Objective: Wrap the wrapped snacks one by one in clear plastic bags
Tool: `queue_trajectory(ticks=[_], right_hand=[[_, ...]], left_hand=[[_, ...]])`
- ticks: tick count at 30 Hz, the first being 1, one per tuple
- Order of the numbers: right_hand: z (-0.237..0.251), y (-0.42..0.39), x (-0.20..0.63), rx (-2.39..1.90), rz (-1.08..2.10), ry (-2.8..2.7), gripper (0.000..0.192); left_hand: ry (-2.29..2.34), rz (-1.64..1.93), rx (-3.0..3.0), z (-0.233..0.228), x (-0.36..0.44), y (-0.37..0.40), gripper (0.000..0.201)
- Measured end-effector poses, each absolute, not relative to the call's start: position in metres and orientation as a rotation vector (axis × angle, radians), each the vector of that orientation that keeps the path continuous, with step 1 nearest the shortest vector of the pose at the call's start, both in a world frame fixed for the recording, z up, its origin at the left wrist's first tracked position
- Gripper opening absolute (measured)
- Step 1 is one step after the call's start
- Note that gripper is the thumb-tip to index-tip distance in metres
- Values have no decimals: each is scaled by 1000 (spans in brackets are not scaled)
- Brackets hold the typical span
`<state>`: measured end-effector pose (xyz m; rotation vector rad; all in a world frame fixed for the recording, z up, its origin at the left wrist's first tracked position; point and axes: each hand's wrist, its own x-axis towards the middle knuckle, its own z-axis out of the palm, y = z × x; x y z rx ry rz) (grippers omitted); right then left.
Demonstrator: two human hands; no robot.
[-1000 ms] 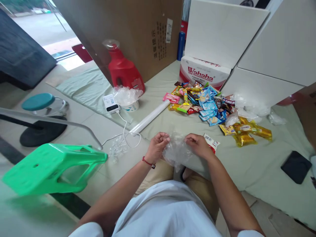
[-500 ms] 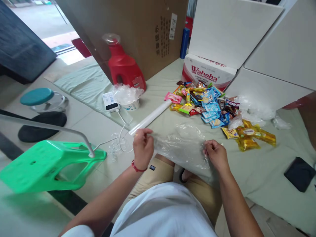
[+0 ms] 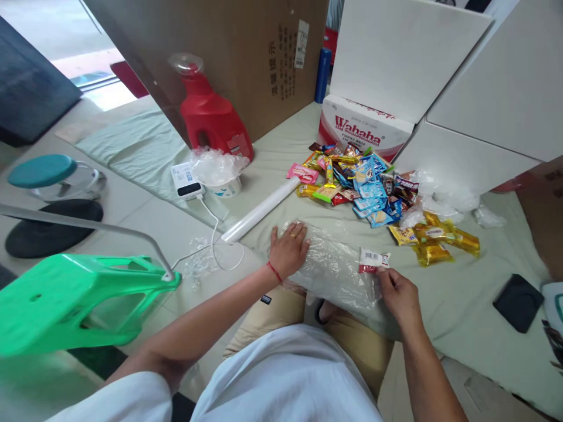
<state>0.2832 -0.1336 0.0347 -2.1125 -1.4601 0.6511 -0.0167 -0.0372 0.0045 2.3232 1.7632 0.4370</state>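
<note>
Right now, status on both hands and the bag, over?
Left hand flat, pressing the clear plastic bag to the sheet. Right hand pinching the bag's right edge. Red-and-white snack packet lying at that edge, touching the bag.

- A white short-sleeved shirt [image 3: 290,381] covers the chest and both shoulders; the forearms are bare.
- Tan shorts [image 3: 281,310], with a small dark label [image 3: 265,299] sewn near the left hem.
- A thin red string bracelet [image 3: 274,272] on the left wrist.
- A gold ring [image 3: 292,235] on a finger of the left hand [image 3: 288,251].
- The right hand [image 3: 398,296] wears nothing.
</note>
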Motion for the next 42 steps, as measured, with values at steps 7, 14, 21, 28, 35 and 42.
queue_trajectory(ticks=[7,14,21,28,35,42], right_hand=[[31,-96,304,-1935,279,-2008,45],[24,-71,374,-2204,18,-1688,46],[22,-72,359,-2014,831,-1705,54],[55,-119,363,-1977,547,-1249,59],[79,-95,260,-1268,953,-2420,22],[64,-22,290,-1501,1524,-1639,50]], left_hand=[[1574,355,2485,3,-21,-35,53],[1532,327,2523,-4,-26,-23,58],[1524,362,2527,2,-22,-18,53],[1538,356,2495,-5,-6,-2,54],[1484,284,2554,-4,-7,-9,62],[1405,304,2620,-3,-13,-17,66]])
